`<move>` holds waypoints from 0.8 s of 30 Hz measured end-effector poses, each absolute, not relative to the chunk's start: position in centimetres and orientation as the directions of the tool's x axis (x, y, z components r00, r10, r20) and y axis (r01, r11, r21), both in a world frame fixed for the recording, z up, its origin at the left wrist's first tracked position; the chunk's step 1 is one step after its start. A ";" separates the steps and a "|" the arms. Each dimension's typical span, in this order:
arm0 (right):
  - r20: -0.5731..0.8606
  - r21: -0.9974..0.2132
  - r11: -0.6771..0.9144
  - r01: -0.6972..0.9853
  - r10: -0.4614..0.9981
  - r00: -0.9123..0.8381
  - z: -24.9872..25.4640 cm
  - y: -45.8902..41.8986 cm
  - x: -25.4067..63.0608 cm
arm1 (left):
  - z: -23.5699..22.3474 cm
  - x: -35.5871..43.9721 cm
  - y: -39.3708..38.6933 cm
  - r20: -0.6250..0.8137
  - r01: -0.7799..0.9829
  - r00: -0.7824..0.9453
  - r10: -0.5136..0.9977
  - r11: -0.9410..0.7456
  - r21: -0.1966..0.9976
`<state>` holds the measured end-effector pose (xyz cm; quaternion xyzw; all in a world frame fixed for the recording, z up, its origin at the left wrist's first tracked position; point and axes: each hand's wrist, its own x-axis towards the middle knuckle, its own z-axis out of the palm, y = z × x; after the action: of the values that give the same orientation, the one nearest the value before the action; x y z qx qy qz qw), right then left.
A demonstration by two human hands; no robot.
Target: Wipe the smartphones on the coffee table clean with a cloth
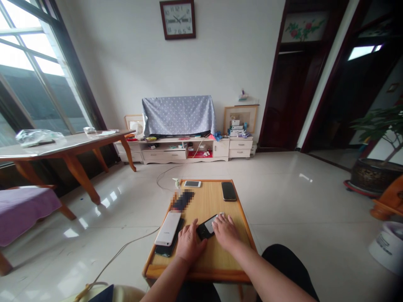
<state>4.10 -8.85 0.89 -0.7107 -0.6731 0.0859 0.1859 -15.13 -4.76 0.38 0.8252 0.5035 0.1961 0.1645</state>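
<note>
Over my wooden desk (201, 274), my left hand (189, 243) and right hand (225, 231) sit close together, touching a black phone (204, 230) between them, though I cannot tell if they grip it; a white phone (168, 228) lies on a dark phone (164, 250) just left of my left hand

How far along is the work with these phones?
Done-looking: a white smartphone lies stacked on a dark phone. In hand: the right hand touches a black phone, left hand beside it. Remaining: a white phone and a black smartphone untouched on the far end of the wooden table.
</note>
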 end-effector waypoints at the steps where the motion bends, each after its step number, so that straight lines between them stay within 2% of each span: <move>1: 0.138 -0.383 0.022 0.923 0.990 0.034 0.7 -9.0 3.6 | 0.4 -15.2 -4.7 0.156 0.765 0.418 0.895 -0.439 0.471; 5: 0.186 -0.415 0.219 0.883 0.971 -0.153 0.2 -9.8 1.9 | 0.4 -15.3 -4.7 0.150 0.760 0.426 0.892 -0.443 0.476; 10: 0.124 -0.410 -0.016 0.912 0.990 0.073 1.0 -7.8 4.7 | 0.0 -15.4 -4.6 0.173 0.755 0.415 0.893 -0.445 0.482; 13: 0.111 -0.406 -0.030 0.914 0.990 0.081 1.1 -6.4 5.0 | -0.2 -15.4 -4.5 0.163 0.757 0.412 0.897 -0.436 0.486; 19: 0.102 -0.423 0.171 0.890 0.985 -0.141 1.3 -6.9 0.2 | -0.1 -15.5 -4.3 0.138 0.760 0.424 0.895 -0.435 0.484; 24: 0.183 -0.453 0.303 0.839 0.952 -0.245 1.4 -9.8 -0.6 | 0.0 -15.6 -4.2 0.077 0.785 0.429 0.900 -0.413 0.461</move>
<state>-0.59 -9.81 1.41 -0.5757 -0.7778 0.1316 0.2152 -15.56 -4.25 0.00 0.8256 0.5104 0.1585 0.1812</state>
